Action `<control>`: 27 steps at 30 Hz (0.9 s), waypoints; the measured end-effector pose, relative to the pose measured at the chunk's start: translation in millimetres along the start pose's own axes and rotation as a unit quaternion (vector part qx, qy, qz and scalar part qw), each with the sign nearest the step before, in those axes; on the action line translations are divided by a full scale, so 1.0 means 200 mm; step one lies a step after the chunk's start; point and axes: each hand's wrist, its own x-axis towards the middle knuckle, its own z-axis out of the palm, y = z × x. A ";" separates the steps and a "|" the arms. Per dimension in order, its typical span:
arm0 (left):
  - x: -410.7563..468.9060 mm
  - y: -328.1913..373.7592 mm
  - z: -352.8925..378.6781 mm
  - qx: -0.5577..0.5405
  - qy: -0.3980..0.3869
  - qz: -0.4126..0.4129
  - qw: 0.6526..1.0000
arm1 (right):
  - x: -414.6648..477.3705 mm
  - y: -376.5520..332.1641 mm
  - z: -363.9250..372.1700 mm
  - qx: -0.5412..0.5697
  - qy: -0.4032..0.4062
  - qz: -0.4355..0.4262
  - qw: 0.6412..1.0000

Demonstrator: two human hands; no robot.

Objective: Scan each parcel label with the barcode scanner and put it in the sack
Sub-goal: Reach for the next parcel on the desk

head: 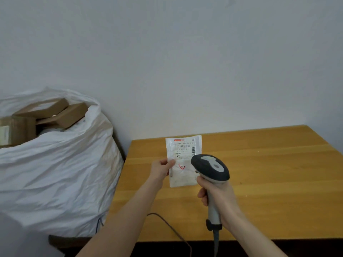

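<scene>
Scan step in hand. Left hand (161,168) pinches parcel (183,161) upright above table (259,164), label facing viewer. Right hand (218,198) grips scanner (210,168), head just before label. Next, judged: confirm read, then carry parcel left into sack (61,164), already holding boxes (50,117).

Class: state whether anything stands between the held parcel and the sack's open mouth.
Nothing visible does. The left hand holds the parcel over the table; the sack stands open to its left, cardboard boxes already inside.
</scene>
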 end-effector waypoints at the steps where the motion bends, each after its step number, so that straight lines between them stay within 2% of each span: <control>1: 0.00 -0.02 -0.02 -0.003 0.007 -0.006 1.000 | -0.02 0.00 0.03 -0.001 -0.001 0.001 1.000; 14: 0.02 -0.11 -0.21 -0.025 0.031 -0.029 0.999 | -0.06 0.03 0.21 -0.059 0.000 0.027 0.998; 27: -0.01 -0.09 -0.17 -0.036 0.036 -0.028 0.998 | -0.06 0.02 0.19 -0.075 -0.011 0.035 0.996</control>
